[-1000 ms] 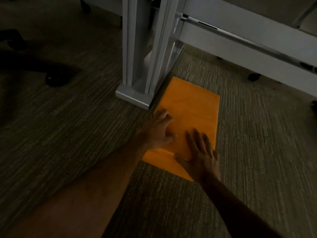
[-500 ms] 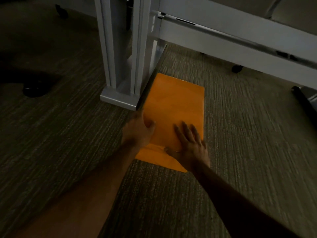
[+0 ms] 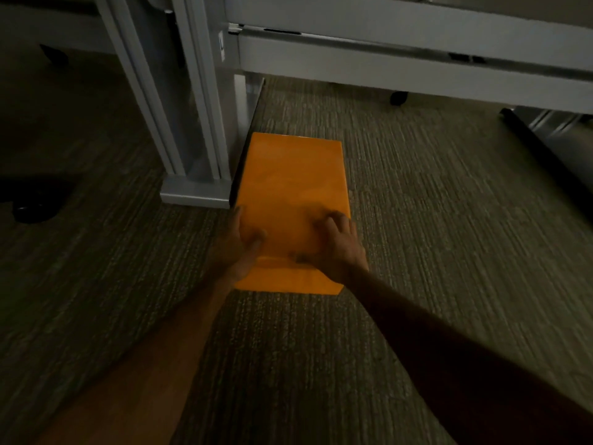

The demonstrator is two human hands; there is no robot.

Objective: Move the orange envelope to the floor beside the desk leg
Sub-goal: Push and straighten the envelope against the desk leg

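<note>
The orange envelope [image 3: 295,181] lies flat on the grey carpet, its long left edge against the foot of the white desk leg [image 3: 192,123]. My left hand [image 3: 239,248] clasps the envelope's near left edge, thumb on top. On the near right part sits my right hand [image 3: 337,248], its fingers curled at the right edge and its thumb pressed on the paper. The envelope's near flap shows between my wrists.
A white low panel [image 3: 385,69] runs across the back, with a small black castor [image 3: 399,98] under it. A dark chair castor [image 3: 30,208] stands at the left. A dark slanted bar [image 3: 545,149] crosses the floor at the right.
The envelope now lies squared along the desk leg's foot. My left hand slid from the top to the left edge, and my right hand's flat fingers have curled.
</note>
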